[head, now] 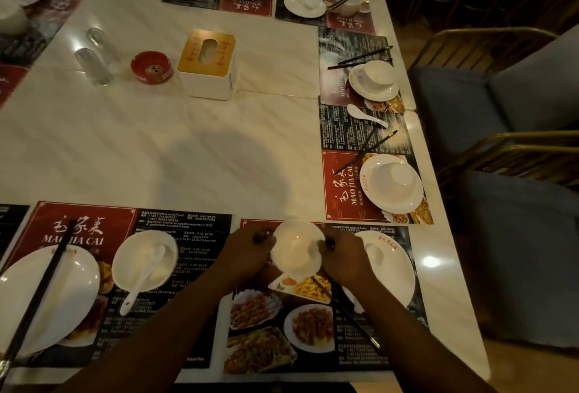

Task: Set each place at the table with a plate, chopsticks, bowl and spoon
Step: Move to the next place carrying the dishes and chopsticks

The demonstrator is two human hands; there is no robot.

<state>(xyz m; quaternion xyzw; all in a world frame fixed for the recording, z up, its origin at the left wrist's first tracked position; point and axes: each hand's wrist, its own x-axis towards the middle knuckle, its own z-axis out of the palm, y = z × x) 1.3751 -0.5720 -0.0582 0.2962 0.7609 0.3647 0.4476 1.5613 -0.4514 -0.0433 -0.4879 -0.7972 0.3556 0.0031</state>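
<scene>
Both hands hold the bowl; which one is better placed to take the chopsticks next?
Probably right: the chopsticks lie below the right hand, between bowl and plate; the left hand sits across the bowl from them.

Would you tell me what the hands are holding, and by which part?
The small round white ceramic bowl, by its rim: left hand at its left side, right hand at its right.

From the held bowl (297, 248), you have bare tabletop (194, 154) toward 12 o'clock. Obstacles: plate (398, 273) just beside at 3 o'clock, second bowl (128, 258) at 9 o'clock, tissue box (208, 63) and ashtray (151, 67) at 11 o'clock.
</scene>
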